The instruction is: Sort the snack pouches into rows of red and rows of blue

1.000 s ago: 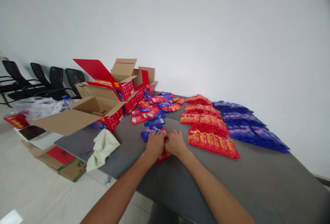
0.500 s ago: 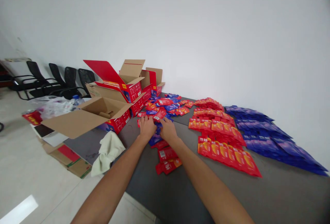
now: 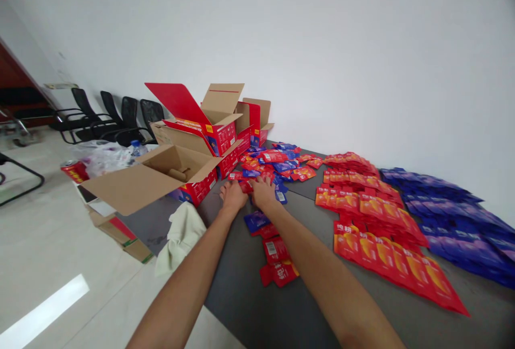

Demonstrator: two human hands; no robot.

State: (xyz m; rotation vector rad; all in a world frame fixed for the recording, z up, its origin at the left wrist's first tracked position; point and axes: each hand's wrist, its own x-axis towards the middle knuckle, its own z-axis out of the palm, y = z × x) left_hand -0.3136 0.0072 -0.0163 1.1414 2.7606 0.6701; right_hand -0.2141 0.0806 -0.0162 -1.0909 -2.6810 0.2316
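Observation:
Both hands reach to the near edge of a loose heap of red and blue packets on the grey table. A red packet lies between my left hand and my right hand; the fingers of both are curled onto it, their tips partly hidden. Just right of my right hand is a blue packet with a white label. Below the hands, nearer to me, a short line of overlapping packets includes a blue one and a red one, partly behind my right forearm.
On the right, overlapping rows of red packets and blue packets cover the table. Open cartons stand at the back left. A pale cloth hangs over the left edge, near a drink can and a plastic bag.
The view has swung slightly left, so everything sits farther right. My hands have drawn apart from the near line of packets, which now shows more, and hold the red packet lower between them.

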